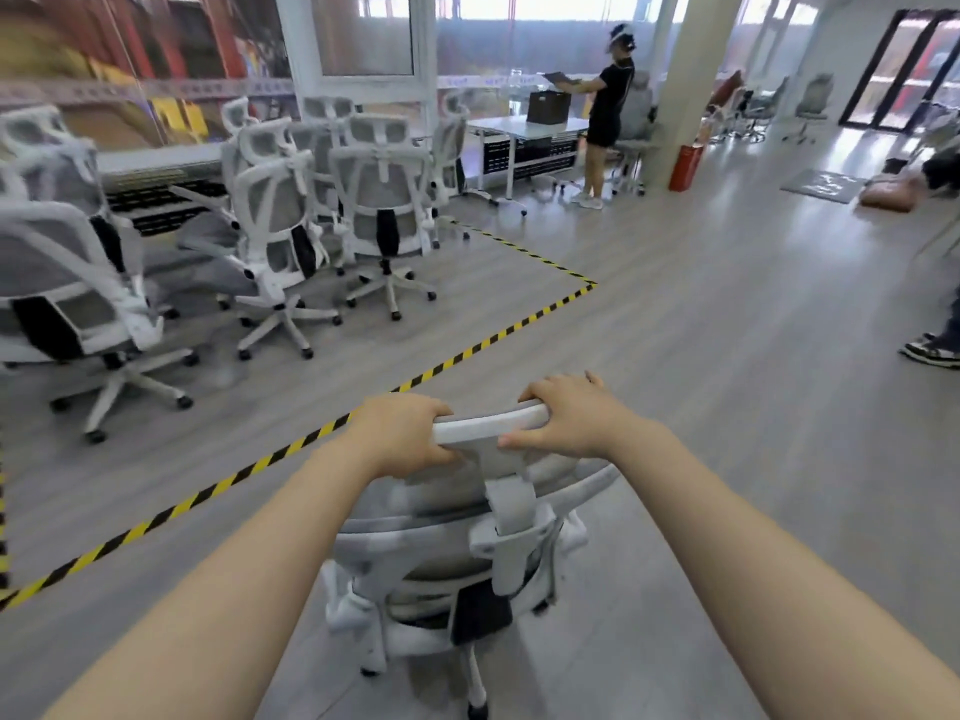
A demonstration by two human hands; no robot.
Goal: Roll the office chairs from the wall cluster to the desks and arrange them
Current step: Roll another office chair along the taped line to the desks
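Note:
A white-framed office chair [457, 558] with grey mesh stands directly below me on the grey floor, its back toward me. My left hand [405, 433] grips the left end of its white headrest [491, 424]. The right end is held by my right hand [569, 420]. A cluster of several matching chairs [291, 200] stands at the left, inside a floor area marked off with yellow-black tape [498, 335]. A white desk [524, 128] stands at the back, past the cluster.
A person in black [608, 106] stands at the back desk beside a dark box [548, 106]. A white pillar [685, 70] with a red extinguisher [684, 166] rises behind. Someone's shoe [932, 350] shows at the right edge. More chairs [810, 103] stand far right.

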